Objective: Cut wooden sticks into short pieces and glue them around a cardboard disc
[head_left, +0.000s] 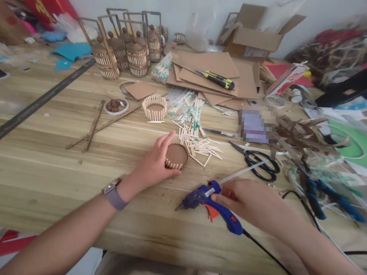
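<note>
My left hand [157, 158] is closed around the left side of a round brown cardboard base [177, 152], thumb at its front edge, where a row of short sticks stands. In my right hand [240, 196] is a blue glue gun [212, 198], pinched at its upper back, with its nozzle pointing left and a clear glue stick out of its rear. Behind the base lies a loose pile of short wooden sticks [198, 145]. Farther back stands a ring of upright sticks [154, 108] on a similar base.
Black scissors [263, 165] and blue-handled pliers [333, 196] lie to the right. Small lidded stick baskets [137, 59] with tall handles stand at the back left. Cardboard sheets [206, 74] bear a yellow-black cutter [219, 80]. A small bowl [116, 106] holds brown balls.
</note>
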Tool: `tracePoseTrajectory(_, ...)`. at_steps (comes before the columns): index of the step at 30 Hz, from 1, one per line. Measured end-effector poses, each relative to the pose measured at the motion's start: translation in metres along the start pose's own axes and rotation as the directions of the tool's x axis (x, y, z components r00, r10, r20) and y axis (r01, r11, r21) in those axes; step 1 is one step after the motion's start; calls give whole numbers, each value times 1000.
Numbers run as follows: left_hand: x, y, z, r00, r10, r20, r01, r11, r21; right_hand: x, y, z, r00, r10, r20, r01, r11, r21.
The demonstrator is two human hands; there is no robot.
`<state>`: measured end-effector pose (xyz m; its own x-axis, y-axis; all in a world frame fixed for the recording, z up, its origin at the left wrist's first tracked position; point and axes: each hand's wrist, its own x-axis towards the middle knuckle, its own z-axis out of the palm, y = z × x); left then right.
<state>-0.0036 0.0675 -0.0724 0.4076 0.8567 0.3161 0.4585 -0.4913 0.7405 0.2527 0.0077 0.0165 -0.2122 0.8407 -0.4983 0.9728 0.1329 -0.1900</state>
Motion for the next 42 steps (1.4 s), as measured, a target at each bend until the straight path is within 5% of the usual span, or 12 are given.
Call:
tracePoseTrajectory(6, 1, 0, 0, 1000, 26, 2, -26, 1000, -1, 43, -28, -20, 954, -122, -273, 106, 992, -72)
tracePoseTrajectory(12, 1, 0, 0, 998, 61, 1, -61, 998, 24, 78, -42, -14, 968, -106, -227, 87, 992, -92)
tracePoseTrajectory(17, 1, 1, 0, 998, 56, 11, -56, 998, 38, 72, -32, -11, 950, -207, -235, 200, 978, -55)
tracePoseTrajectory(22, 1, 2, -1, 999, 45, 14, -45, 999, 24, 66, -28, -16, 891, -361, -277, 423, 880, 214)
tracePoseTrajectory(42, 1, -1, 1, 999, 40, 13, -40, 999, 3, 67, -41, -2, 877, -381, -292, 459, 842, 282)
